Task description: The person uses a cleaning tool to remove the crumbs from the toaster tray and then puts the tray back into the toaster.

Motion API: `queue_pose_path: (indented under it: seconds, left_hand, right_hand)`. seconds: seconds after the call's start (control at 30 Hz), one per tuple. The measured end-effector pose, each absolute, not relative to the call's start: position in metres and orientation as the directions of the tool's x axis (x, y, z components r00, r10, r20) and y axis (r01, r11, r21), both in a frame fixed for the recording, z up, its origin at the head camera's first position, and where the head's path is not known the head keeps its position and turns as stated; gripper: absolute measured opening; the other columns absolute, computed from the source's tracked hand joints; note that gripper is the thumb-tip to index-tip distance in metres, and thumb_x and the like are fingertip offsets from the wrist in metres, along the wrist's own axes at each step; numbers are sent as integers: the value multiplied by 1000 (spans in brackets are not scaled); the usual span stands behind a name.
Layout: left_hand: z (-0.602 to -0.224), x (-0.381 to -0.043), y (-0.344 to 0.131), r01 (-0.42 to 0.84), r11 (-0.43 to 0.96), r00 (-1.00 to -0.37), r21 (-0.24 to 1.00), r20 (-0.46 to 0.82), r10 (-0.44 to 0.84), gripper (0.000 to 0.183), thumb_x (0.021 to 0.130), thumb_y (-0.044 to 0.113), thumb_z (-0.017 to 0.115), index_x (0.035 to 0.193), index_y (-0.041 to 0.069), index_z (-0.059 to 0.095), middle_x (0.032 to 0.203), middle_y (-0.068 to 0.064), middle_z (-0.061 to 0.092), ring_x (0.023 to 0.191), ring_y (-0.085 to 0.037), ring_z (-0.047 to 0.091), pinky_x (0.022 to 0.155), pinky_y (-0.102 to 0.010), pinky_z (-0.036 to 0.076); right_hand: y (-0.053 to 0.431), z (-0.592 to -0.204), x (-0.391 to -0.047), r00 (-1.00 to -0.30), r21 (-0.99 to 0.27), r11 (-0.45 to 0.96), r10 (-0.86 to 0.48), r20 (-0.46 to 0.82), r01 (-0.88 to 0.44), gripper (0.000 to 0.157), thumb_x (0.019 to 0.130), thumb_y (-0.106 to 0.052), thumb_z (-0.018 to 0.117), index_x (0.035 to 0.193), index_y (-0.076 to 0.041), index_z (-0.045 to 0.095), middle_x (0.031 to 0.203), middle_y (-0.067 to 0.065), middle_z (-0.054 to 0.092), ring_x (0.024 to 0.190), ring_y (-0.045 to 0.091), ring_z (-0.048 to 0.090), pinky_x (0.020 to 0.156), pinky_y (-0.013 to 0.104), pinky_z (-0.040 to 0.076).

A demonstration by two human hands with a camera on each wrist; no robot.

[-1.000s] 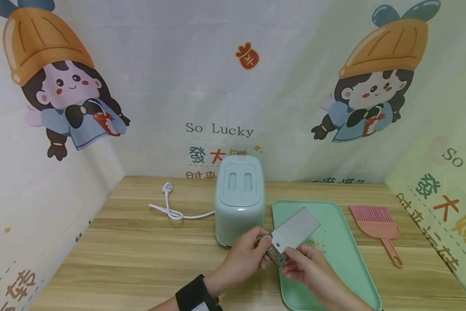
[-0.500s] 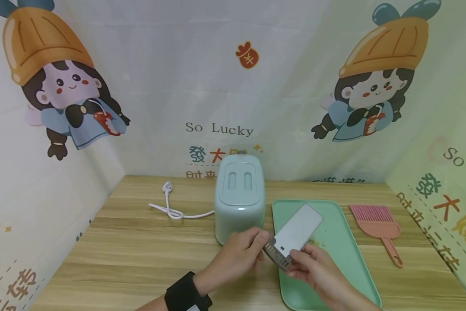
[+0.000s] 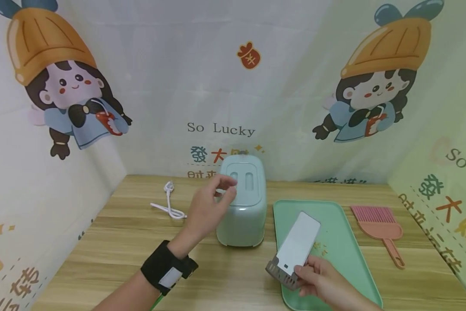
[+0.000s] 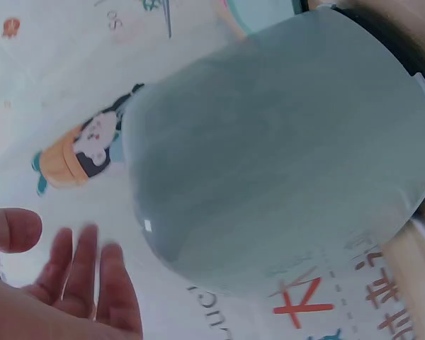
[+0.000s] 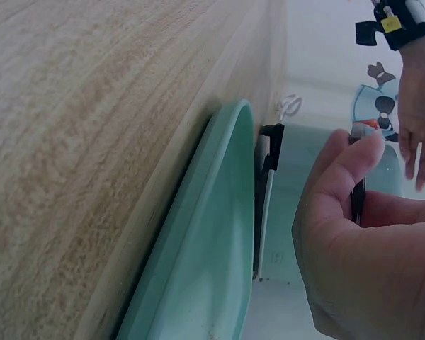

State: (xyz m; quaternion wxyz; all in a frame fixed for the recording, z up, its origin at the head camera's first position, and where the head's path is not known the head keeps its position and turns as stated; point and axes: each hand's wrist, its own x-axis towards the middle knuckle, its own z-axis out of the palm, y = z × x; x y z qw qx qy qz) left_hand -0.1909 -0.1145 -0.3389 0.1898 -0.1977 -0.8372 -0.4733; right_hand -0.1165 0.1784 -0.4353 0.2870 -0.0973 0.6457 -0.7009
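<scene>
A pale mint toaster [image 3: 241, 226], its slots covered by a lid [image 3: 242, 194], stands upright on the wooden table. My left hand [image 3: 207, 209] is raised at the lid's left side, overlapping it in the head view, fingers loosely bent and holding nothing. In the left wrist view those fingers [image 4: 81, 283] are apart from the toaster body [image 4: 283, 163]. Between thumb and fingers my right hand [image 3: 320, 280] pinches a flat metal crumb tray [image 3: 299, 242] near its slotted grey end, tilted above the green serving tray [image 3: 335, 224].
A few crumbs [image 3: 321, 248] lie on the green tray. To its right is a pink brush [image 3: 376, 222] with a handle. The toaster's white cord and plug [image 3: 169, 198] lie at the back left. Patterned cloth [image 3: 159, 86] surrounds the table's back and sides.
My left hand has let go of the crumb tray and moved up and left to the toaster lid. The right hand keeps the crumb tray, now lower and turned more upright in view.
</scene>
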Motion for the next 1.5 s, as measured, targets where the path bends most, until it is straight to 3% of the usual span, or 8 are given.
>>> queue_pose_path:
  seconds: [0.17, 0.43, 0.53, 0.67, 0.73, 0.87, 1.1, 1.5]
  left_hand:
    - [-347, -207, -119, 332, 439, -936, 835, 351, 42, 37, 95, 29, 57, 131, 20, 49, 132, 2, 47, 121, -24, 42, 98, -50, 39]
    - [-361, -227, -117, 135, 303, -989, 943, 146, -15, 65, 94, 41, 58, 148, 25, 25, 152, 0, 25, 135, -22, 24, 108, -51, 24]
    - [-364, -232, -116, 93, 291, -995, 952, 97, 0, 69, 94, 42, 56, 150, 27, 19, 155, 1, 19, 138, -19, 18, 111, -48, 18]
    - [-369, -237, -113, 57, 292, -998, 955, 63, -10, 72, 94, 43, 56, 152, 26, 15, 156, 0, 17, 138, -20, 18, 111, -48, 17]
    - [-370, -238, -111, 65, 285, -997, 956, 74, -20, 74, 94, 41, 56, 152, 23, 14, 155, -2, 19, 137, -22, 21, 111, -48, 19]
    - [-374, -239, -108, 83, 317, -994, 945, 102, -44, 77, 93, 39, 58, 152, 22, 12, 153, -4, 23, 133, -22, 29, 108, -49, 25]
    - [-376, -241, -106, 149, 374, -985, 916, 172, -29, 74, 94, 32, 59, 152, 20, 15, 148, -2, 31, 127, -20, 36, 104, -50, 32]
    - [-378, -242, -106, 175, 383, -981, 907, 193, -9, 73, 95, 29, 57, 152, 14, 13, 150, -6, 27, 130, -21, 32, 107, -47, 29]
  right_hand:
    - [175, -440, -112, -769, -953, 10, -588, -250, 302, 36, 102, -13, 45, 125, 13, 40, 99, 13, 64, 86, 23, 63, 69, 27, 54]
    - [168, -449, -108, -631, -939, 81, -721, -287, 334, 36, 104, -15, 41, 129, 10, 39, 110, 12, 61, 96, 20, 59, 80, 29, 53]
    - [166, -453, -108, -570, -945, 87, -778, -263, 317, 34, 103, -15, 42, 130, 7, 42, 103, 8, 63, 87, 13, 59, 73, 22, 52]
    - [157, -460, -105, -538, -966, 111, -813, -224, 234, 27, 102, -16, 45, 121, 4, 49, 80, -2, 56, 66, 4, 50, 54, 14, 41]
    - [151, -464, -104, -518, -971, 98, -832, -200, 217, 27, 103, -15, 45, 121, 5, 48, 82, 0, 59, 68, 4, 54, 57, 14, 45]
    - [139, -473, -104, -508, -970, 132, -833, -219, 203, 25, 103, -15, 46, 118, 4, 49, 79, -2, 60, 67, 3, 54, 57, 13, 45]
    - [123, -478, -107, -557, -965, 220, -788, -262, 143, 16, 101, -13, 48, 110, -1, 53, 78, 0, 61, 66, 6, 53, 57, 16, 44]
    - [100, -468, -109, -625, -929, 350, -700, -345, 121, 16, 98, -22, 55, 98, -6, 56, 73, -1, 53, 63, 13, 50, 52, 23, 40]
